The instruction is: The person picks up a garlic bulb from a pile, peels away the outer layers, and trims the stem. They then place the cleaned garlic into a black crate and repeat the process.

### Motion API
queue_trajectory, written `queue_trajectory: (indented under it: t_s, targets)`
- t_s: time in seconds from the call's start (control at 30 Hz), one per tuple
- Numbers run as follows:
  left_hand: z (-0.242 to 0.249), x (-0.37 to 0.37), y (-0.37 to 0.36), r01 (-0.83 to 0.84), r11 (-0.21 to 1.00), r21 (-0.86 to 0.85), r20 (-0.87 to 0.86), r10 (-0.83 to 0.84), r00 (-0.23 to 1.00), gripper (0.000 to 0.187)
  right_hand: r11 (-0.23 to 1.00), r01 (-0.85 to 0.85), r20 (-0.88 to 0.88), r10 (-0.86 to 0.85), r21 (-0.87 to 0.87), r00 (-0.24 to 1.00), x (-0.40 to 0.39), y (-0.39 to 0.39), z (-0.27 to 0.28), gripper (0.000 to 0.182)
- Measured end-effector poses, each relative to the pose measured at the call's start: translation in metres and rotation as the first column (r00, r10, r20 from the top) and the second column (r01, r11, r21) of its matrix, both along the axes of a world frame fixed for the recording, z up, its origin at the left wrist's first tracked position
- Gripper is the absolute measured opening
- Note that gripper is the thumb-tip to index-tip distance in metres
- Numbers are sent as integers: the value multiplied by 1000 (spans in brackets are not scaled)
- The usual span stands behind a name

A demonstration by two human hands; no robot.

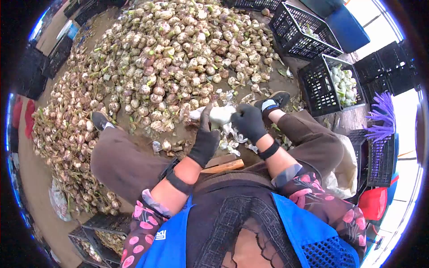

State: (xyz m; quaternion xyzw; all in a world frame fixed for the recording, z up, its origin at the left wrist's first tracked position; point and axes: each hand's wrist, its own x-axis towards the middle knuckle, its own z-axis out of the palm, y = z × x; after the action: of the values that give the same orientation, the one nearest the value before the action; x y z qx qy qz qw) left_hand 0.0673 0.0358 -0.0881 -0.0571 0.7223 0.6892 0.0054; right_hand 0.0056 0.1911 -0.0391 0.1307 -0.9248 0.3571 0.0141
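A white garlic bulb [222,115] is held in front of my lap between both black-gloved hands. My left hand [206,136] closes round its left side, with the fingers pointing up and away from me. At the bulb's right edge, my right hand [250,123] is curled, its fingers pressed on it; the fingertips are partly hidden. Loose white garlic skins [232,139] lie on the ground just beneath the hands. A wooden handle [223,167] rests near my lap, below the left wrist.
A large heap of unpeeled garlic [165,58] spreads ahead and to the left. At the right stands a black crate [317,89] holding whitish bulbs, with another black crate [290,38] behind it. A purple bristly thing [382,117] and a red container [373,203] are farther right.
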Motion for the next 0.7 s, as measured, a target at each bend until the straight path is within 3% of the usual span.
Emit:
queue_trajectory:
  t_s: [0.03, 0.07, 0.13, 0.17, 0.2, 0.23, 0.27, 0.3, 0.33, 0.37, 0.4, 0.43, 0.47, 0.5, 0.53, 0.57, 0.6, 0.63, 0.67, 0.7]
  targets:
    - [39, 5, -2, 123, 916, 381, -77, -102, 992, 73, 992, 52, 109, -40, -118, 993, -9, 17, -27, 21]
    - [46, 4, -3, 140, 915, 378, -80, -118, 990, 73, 967, 115, 217, -65, -227, 974, -19, 29, -46, 21]
    - [50, 3, -6, 359, 692, 626, -155, -340, 927, 80, 929, 260, 406, -137, -264, 904, -28, 32, -33, 13]
    - [49, 2, -6, 413, 815, 406, -81, -418, 905, 84, 996, -39, -31, 37, -76, 999, -54, 58, -111, 16]
    - [44, 1, -2, 419, 810, 411, -79, -426, 901, 84, 911, -106, 6, 119, -398, 993, -66, 61, -119, 20]
    - [33, 0, 1, 457, 869, 192, -96, -446, 890, 73, 434, 162, 305, 285, -886, 909, -56, 48, -73, 21]
    - [22, 1, 2, 469, 882, -41, -106, -470, 876, 68, -188, 555, 366, 577, -810, 730, -47, 34, -18, 22]
    - [13, 2, -1, 433, 890, -145, -179, -454, 873, 63, -190, 560, 369, 579, -806, 727, -46, 39, -7, 22]
    - [10, 0, -3, 428, 892, -147, -175, -450, 876, 63, 237, 236, 310, 356, -943, 881, -47, 51, 0, 22]
    - [8, -3, -6, 413, 899, -147, -137, -432, 891, 64, 664, -54, 103, 196, -746, 975, -49, 64, 5, 22]
    - [7, -5, -7, 400, 905, -147, -101, -416, 904, 64, 937, -200, -177, 153, -288, 972, -51, 72, 7, 24]
    - [14, -6, -3, 332, 934, -134, -117, -347, 930, 73, 993, -69, 0, 69, 97, 998, -55, 75, 1, 23]
    - [8, -9, -3, 335, 931, -143, -127, -353, 927, 73, 877, 16, 122, -85, 481, 989, -63, 78, -11, 23]
    - [-5, -11, -4, 285, 942, -179, -135, -310, 941, 71, 878, 28, 108, -90, 478, 990, -66, 83, -37, 23]
    - [-12, -15, -4, 227, 951, -210, -147, -260, 954, 70, 997, -22, 205, 7, 68, 979, -65, 90, -71, 27]
    - [12, -13, -1, 251, 955, -156, -95, -267, 959, 67, 935, -52, 253, 148, -350, 956, -61, 95, -88, 32]
    - [13, -14, 1, 243, 959, -147, -98, -258, 961, 67, 804, 63, 490, 297, -591, 820, -31, 58, -7, 38]
    - [12, -13, 4, 255, 948, -190, -69, -272, 960, 66, 777, -221, 339, 486, -590, 806, -22, 38, 14, 50]
    - [13, -14, 5, 272, 933, -234, -41, -290, 956, 66, 724, -532, 13, 597, -440, 802, -23, 22, -6, 47]
    - [19, -17, 3, 331, 885, -327, 34, -339, 940, 63, 792, -506, 116, 569, -341, 814, -29, 28, -3, 44]
